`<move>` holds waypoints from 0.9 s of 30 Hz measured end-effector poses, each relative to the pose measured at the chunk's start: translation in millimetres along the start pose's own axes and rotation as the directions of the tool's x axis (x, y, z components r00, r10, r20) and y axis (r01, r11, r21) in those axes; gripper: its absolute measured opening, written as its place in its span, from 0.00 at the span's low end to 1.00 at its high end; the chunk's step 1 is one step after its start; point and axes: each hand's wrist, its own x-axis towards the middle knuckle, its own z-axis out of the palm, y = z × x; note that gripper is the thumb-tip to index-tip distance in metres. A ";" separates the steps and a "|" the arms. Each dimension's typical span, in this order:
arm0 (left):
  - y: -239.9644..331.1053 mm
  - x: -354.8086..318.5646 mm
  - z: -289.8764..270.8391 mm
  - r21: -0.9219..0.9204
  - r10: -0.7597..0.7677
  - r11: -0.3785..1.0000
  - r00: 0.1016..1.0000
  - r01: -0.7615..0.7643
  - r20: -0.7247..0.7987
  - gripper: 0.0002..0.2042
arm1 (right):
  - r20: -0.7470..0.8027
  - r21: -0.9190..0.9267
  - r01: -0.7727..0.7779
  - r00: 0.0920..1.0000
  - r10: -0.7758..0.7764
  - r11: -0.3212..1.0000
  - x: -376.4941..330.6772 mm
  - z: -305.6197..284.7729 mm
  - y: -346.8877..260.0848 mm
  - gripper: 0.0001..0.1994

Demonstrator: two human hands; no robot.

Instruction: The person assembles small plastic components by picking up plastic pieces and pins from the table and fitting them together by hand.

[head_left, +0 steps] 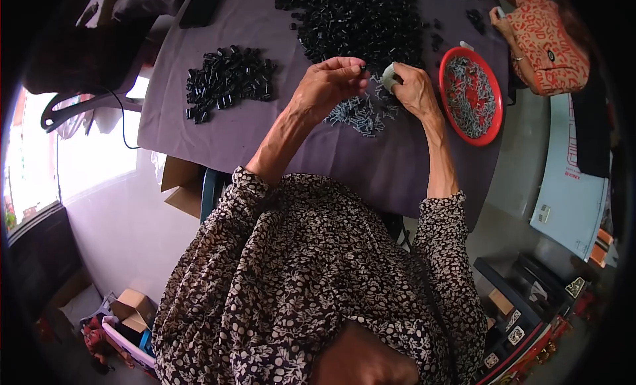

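Observation:
My left hand (324, 85) is closed in a pinch over the table, a small black piece (362, 68) showing at its fingertips. Opposite it, my right hand (416, 90) has its fingers curled together; a pale grey-green band (389, 76) shows at the thumb and fingertips, and whether it is held or worn is unclear. Just below and between both hands lies a loose heap of grey screws (358, 114). Behind them spreads a big pile of small black plastic parts (358, 30). A smaller pile of similar black parts (228, 80) sits to the left.
A red round bowl (500, 110) of screws stands right of my right hand, near the table's edge. Purple-grey cloth (285, 136) covers the table. At the far right is another person's arm (527, 70) beside a patterned orange-brown bag (550, 47). An open cardboard box (179, 173) is below the left edge.

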 end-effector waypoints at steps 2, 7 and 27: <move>-1.5 0.4 -0.2 0.010 -0.006 1.000 1.000 0.006 -0.005 0.07 | -0.018 -0.005 -0.016 1.000 0.016 1.000 -1.9 2.9 6.0 0.04; -3.1 1.8 -3.8 0.035 -0.002 0.999 0.998 0.005 -0.064 0.06 | 0.030 -0.138 -0.008 0.999 0.012 0.990 -1.7 10.4 4.1 0.03; 4.6 -2.7 -3.3 0.071 0.050 0.997 0.990 -0.041 -0.134 0.05 | 0.016 -0.114 0.003 1.000 -0.001 0.993 2.8 10.8 0.2 0.06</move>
